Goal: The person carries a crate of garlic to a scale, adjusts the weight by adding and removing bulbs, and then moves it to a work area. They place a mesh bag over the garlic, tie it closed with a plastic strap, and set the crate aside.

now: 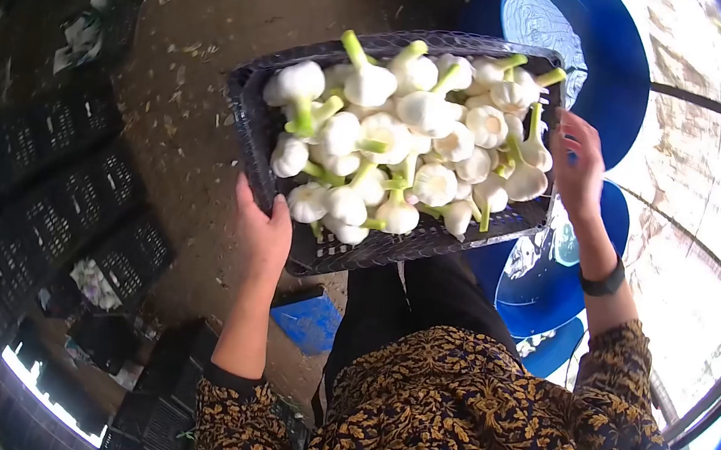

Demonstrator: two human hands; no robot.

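A black plastic crate (355, 263) is held up in front of my body, tilted a little. Inside it lies a heap of white garlic bulbs (434, 187) with short green stems. My left hand (263, 229) grips the crate's near left corner, its thumb over the rim and the other fingers partly hidden. At the opposite short side, my right hand (577, 167) is closed around the crate's edge. Some of its fingers are behind the wall. A dark band circles the right wrist.
Blue tubs (621, 77) with water stand on the right. Stacked black crates (44, 211) line the left side. Scraps litter the brown floor (184, 111). A blue flat piece (309, 320) lies by my legs.
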